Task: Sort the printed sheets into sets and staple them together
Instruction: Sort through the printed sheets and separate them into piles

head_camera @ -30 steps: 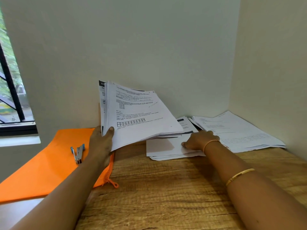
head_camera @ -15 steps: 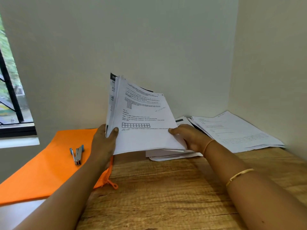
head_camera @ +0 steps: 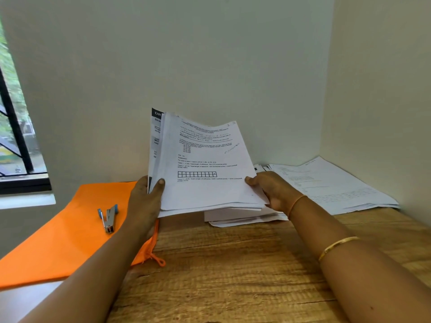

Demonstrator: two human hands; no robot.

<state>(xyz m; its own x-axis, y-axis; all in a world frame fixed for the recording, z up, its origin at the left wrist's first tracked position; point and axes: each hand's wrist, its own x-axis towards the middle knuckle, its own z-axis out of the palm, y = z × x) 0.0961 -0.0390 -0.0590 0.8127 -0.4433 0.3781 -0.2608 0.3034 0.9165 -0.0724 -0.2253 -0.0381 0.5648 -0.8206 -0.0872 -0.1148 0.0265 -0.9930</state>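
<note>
Above the wooden table (head_camera: 233,271), near the middle of the view, a thick bundle of printed sheets (head_camera: 205,164) was held up, tilted back toward the wall. The left hand (head_camera: 145,201) gripped its lower left corner, thumb on the top page. The right hand (head_camera: 272,192) held the lower right edge, thumb on top and fingers curled beneath.

Seen from the bundle, a flat pile (head_camera: 235,217) lay on the table just under it at five o'clock. A fanned pile (head_camera: 338,185) lay at three o'clock, in the corner of the walls. The stapler (head_camera: 108,216) rested at eight o'clock on an orange zip pouch (head_camera: 58,243), apart from both hands.

The step in hand looked like sorting, with no stapling begun. The next move probably called for the right thumb to peel off the top page alone while the left kept the rest squared. That page would then go to the pile it matched at three or five o'clock.
</note>
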